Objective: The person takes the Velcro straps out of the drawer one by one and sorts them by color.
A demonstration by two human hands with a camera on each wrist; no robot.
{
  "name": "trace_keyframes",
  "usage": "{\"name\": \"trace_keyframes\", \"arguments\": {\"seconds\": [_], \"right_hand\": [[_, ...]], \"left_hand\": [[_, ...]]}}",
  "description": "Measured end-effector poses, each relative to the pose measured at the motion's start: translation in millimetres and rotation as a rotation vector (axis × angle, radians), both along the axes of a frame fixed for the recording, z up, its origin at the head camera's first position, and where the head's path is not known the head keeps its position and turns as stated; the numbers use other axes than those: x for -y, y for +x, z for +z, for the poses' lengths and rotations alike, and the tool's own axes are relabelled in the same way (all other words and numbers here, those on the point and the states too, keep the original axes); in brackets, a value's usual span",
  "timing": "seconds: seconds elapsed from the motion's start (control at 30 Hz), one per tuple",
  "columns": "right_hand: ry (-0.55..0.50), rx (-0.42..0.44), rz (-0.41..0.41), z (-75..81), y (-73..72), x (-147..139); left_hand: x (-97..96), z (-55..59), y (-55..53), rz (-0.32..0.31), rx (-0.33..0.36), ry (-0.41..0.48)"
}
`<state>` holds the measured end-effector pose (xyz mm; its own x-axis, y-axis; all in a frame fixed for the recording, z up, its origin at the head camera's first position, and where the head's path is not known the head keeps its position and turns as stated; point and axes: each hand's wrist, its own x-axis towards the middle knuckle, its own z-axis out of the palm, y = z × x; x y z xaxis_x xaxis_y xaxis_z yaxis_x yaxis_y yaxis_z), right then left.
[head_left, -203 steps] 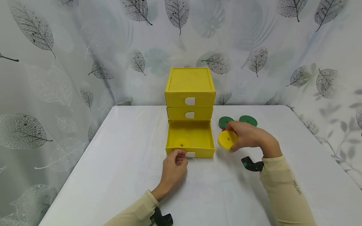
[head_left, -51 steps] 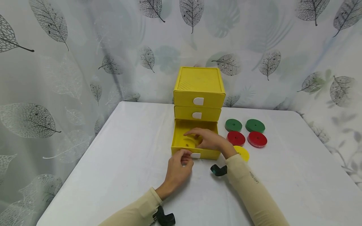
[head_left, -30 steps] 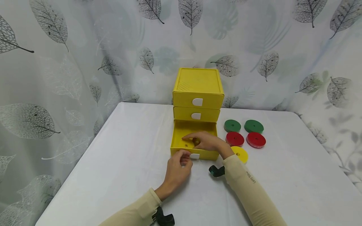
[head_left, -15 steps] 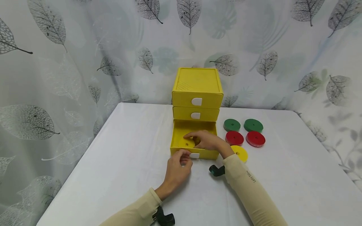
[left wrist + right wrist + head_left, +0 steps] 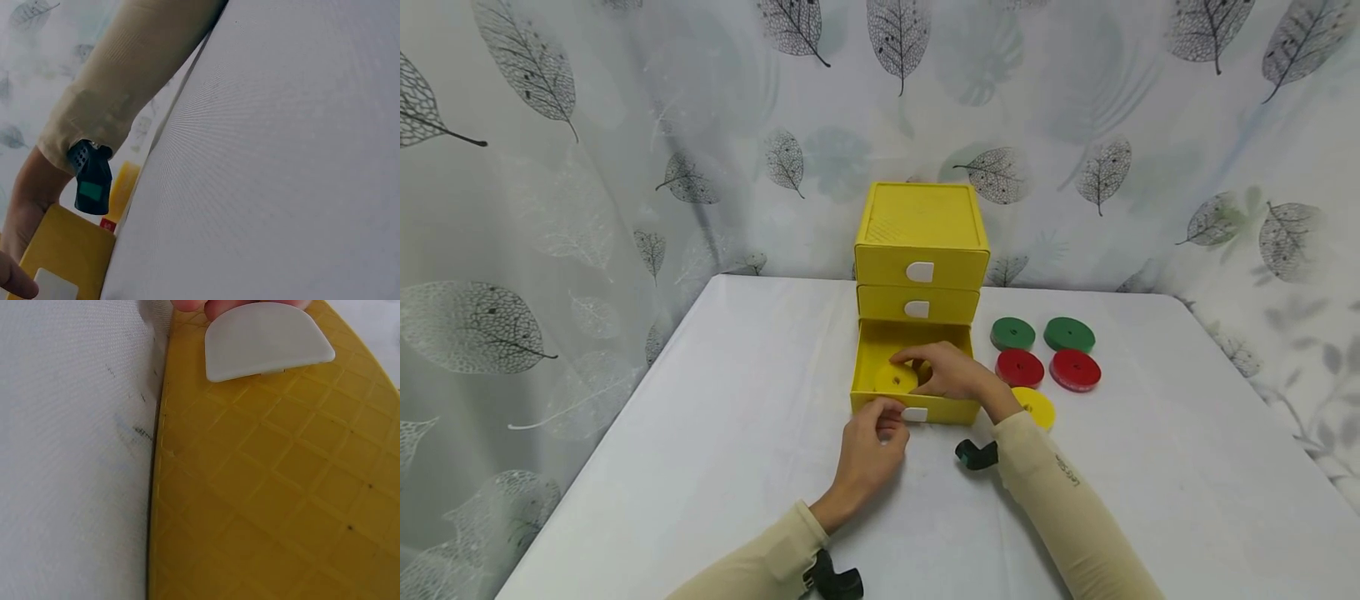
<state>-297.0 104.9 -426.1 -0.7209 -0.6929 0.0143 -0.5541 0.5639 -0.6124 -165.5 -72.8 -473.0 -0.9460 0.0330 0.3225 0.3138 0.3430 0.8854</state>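
Note:
The bottom drawer (image 5: 951, 411) of a small yellow drawer cabinet (image 5: 925, 215) is pulled out. My left hand (image 5: 871, 446) grips its front rim just left of the white handle (image 5: 915, 414); in the right wrist view fingertips (image 5: 234, 306) show behind that handle (image 5: 269, 340). Inside the drawer, my right hand (image 5: 953, 373) pinches a yellow disc (image 5: 893, 379) with a small centre hole, like a ribbon roll. Index finger and thumb lie at its edge; the other fingers are partly hidden. The left wrist view shows the right forearm reaching over the drawer front (image 5: 78, 250).
Right of the cabinet lie two green discs (image 5: 1012, 332), two red discs (image 5: 1019, 367) and a second yellow disc (image 5: 1037, 408), partly covered by the right sleeve. All rest on the white table (image 5: 715, 417). A leaf-patterned curtain (image 5: 820, 100) hangs behind.
Earlier, the right hand held one yellow disc outside the drawer; that one now lies on the table. The right hand has since reached in and closed on the other. The left hand stays put.

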Motion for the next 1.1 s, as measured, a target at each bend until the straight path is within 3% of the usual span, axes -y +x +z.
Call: {"name": "trace_keyframes", "arguments": {"seconds": [0.8, 1.1], "right_hand": [[-0.067, -0.064, -0.128, 23.6, 13.5, -17.1], [-0.106, -0.065, -0.132, 30.7, 18.5, -20.8]], "left_hand": [[0.1, 1.4, 0.3, 0.002, -0.022, 0.013], [0.5, 1.0, -0.1, 0.0, -0.015, 0.014]]}}
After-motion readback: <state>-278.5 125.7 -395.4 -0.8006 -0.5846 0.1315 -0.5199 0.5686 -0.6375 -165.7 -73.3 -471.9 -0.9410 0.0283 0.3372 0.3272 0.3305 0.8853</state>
